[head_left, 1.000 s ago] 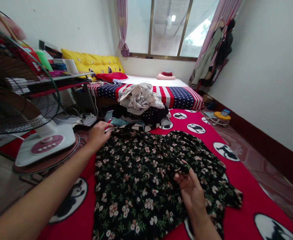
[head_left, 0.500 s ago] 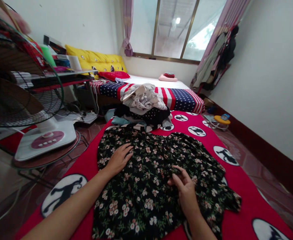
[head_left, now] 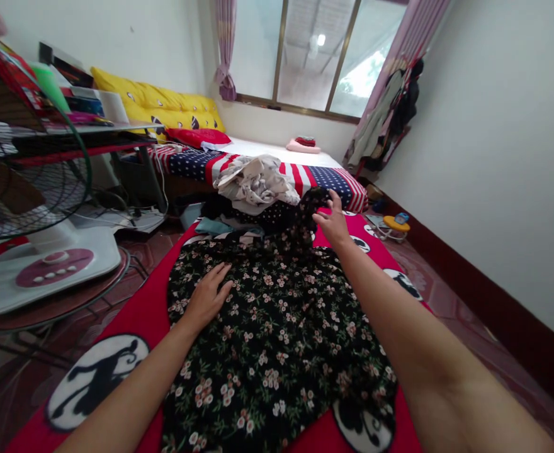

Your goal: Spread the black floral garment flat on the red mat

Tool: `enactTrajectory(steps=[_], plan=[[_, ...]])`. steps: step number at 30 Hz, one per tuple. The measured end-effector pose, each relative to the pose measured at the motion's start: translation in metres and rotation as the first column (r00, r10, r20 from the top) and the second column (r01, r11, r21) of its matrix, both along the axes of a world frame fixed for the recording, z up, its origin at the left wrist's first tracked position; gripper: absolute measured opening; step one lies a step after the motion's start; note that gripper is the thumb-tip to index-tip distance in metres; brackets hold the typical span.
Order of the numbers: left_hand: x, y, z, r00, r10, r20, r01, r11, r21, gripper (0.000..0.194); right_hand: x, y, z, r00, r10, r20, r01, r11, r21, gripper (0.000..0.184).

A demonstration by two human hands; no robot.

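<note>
— How is the grip?
— Right hand (head_left: 334, 225) pinches a raised edge; the floral garment (head_left: 277, 321) spreads below this pinch, under the loosely open left hand (head_left: 206, 299).
— Risk?
— Too small a pinch could let it slip and crumple.

Black floral garment (head_left: 267, 333); red cover (head_left: 147, 313)

Our right hand (head_left: 334, 225), lower over the floral garment (head_left: 267, 327) moments earlier, now raises a gathered part by the clothes pile (head_left: 255, 182), the garment's right side drawn inward.
</note>
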State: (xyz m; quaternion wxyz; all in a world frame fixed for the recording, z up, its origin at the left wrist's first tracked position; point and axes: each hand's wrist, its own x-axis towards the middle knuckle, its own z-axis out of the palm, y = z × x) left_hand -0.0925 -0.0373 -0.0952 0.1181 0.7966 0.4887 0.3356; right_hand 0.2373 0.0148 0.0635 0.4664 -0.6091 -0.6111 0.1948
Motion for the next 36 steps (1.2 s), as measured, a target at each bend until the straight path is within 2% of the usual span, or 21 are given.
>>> enactTrajectory(steps=[2,4,7,10,13,16,19,24,27,31,36], plan=[[0.000,0.001,-0.002,0.999,0.014,-0.036,-0.014,1.000,-0.005,0.054,0.003,-0.001,-0.024,0.993,-0.115,0.037,0.110,0.988,0.108,0.069],[0.000,0.001,-0.004,0.996,0.028,-0.082,-0.028,1.000,-0.005,0.054,0.006,-0.018,-0.056,0.979,-0.114,0.169,0.105,0.992,0.066,0.070],[0.001,0.001,-0.004,0.990,0.040,-0.139,-0.039,0.999,0.009,0.053,0.015,-0.057,-0.097,0.941,-0.049,0.334,0.058,0.998,-0.016,0.050],[0.001,0.001,-0.005,0.983,0.038,-0.177,-0.034,0.999,0.025,0.053,0.039,-0.090,-0.114,0.901,-0.069,0.428,0.100,0.994,-0.050,0.030],[0.001,0.001,-0.007,0.976,0.041,-0.213,-0.034,0.999,0.037,0.054,0.075,-0.107,-0.112,0.844,-0.182,0.505,0.248,0.967,-0.066,0.025],[0.001,0.001,-0.008,0.967,0.042,-0.251,-0.029,0.998,0.056,0.053,0.111,-0.111,-0.105,0.765,-0.314,0.563,0.433,0.897,-0.088,0.029],[0.002,0.001,-0.009,0.960,0.051,-0.276,-0.034,0.997,0.066,0.052,0.132,-0.105,-0.099,0.693,-0.374,0.616,0.548,0.829,-0.113,0.031],[0.002,0.002,-0.011,0.962,0.056,-0.266,-0.037,0.997,0.074,0.051,0.130,-0.079,-0.094,0.615,-0.370,0.696,0.626,0.766,-0.146,0.030],[0.000,0.003,-0.013,0.969,0.057,-0.241,-0.040,0.997,0.072,0.050,0.121,-0.062,-0.094,0.583,-0.335,0.740,0.655,0.733,-0.185,0.040],[-0.001,0.004,-0.015,0.974,0.049,-0.219,-0.035,0.997,0.067,0.048,0.120,-0.043,-0.092,0.562,-0.292,0.774,0.664,0.717,-0.211,0.023],[-0.002,0.005,-0.017,0.979,0.054,-0.197,-0.041,0.997,0.072,0.047,0.131,-0.017,-0.077,0.550,-0.330,0.768,0.688,0.700,-0.192,0.028]])
